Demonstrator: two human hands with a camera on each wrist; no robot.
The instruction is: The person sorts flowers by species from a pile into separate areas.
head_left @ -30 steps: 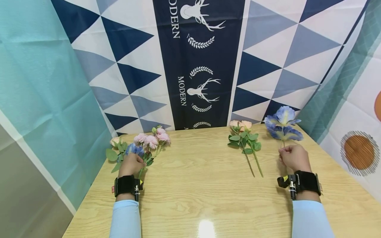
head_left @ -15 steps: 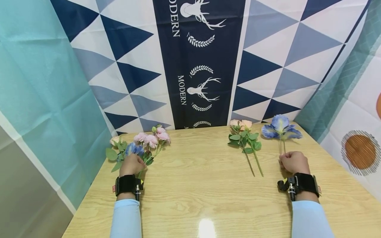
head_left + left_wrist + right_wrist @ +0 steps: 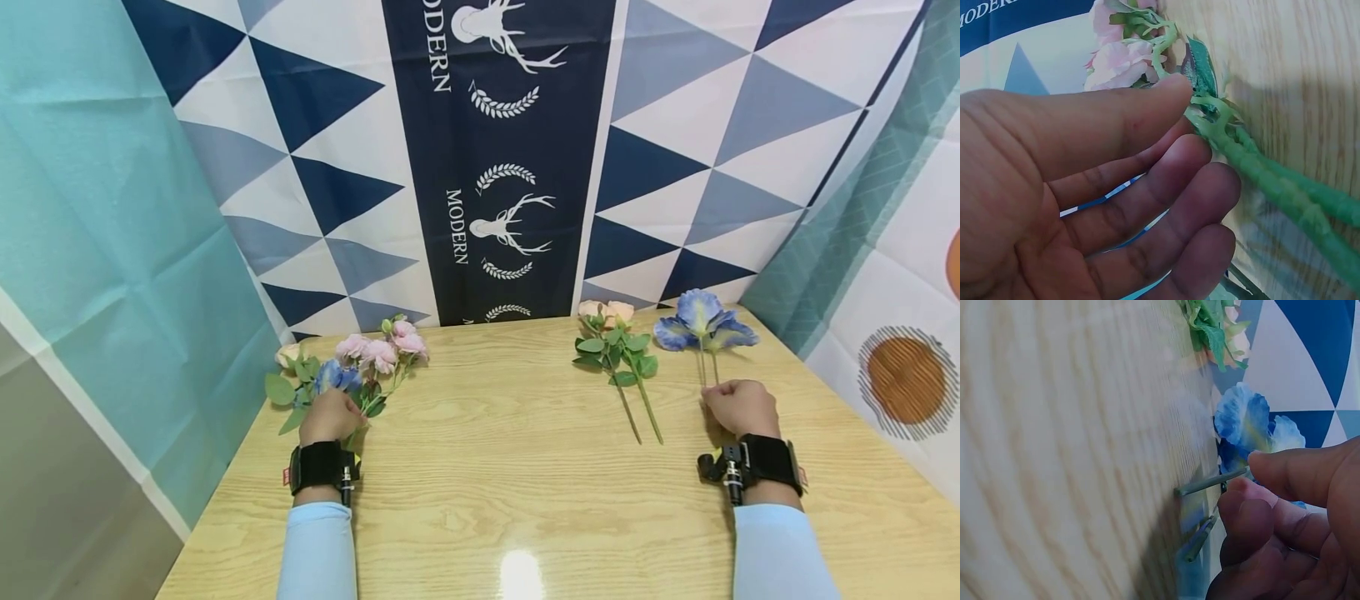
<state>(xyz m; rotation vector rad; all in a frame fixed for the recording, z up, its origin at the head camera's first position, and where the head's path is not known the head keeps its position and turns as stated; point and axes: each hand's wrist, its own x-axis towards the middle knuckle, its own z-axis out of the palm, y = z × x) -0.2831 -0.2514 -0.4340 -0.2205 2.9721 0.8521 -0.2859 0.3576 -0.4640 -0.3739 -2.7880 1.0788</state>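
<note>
My left hand [image 3: 330, 417] pinches the green stem [image 3: 1285, 194] of a spray of pink artificial flowers [image 3: 378, 354] between thumb and index finger. In the left wrist view, the other fingers curl loosely beside the stem. A blue artificial flower [image 3: 339, 377] lies just past this hand, partly hidden by it. My right hand [image 3: 742, 407] pinches the thin stem [image 3: 1213, 481] of a blue iris-like artificial flower [image 3: 699, 310] at the back right. A second stem [image 3: 1200, 540] runs just below the pinched one. The blue petals overlap one another in the head view.
Two peach roses [image 3: 606, 312] with green leaves and long stems lie left of the right hand. At the back left are a cream flower [image 3: 287, 355] and broad green leaves [image 3: 280, 389]. Patterned cloth [image 3: 510, 150] hangs behind the wooden table [image 3: 487, 433].
The right hand has lowered the raised blue flower down to the other blue blooms and shifted slightly. The left hand has stayed nearly still at the pink flowers' stem.
</note>
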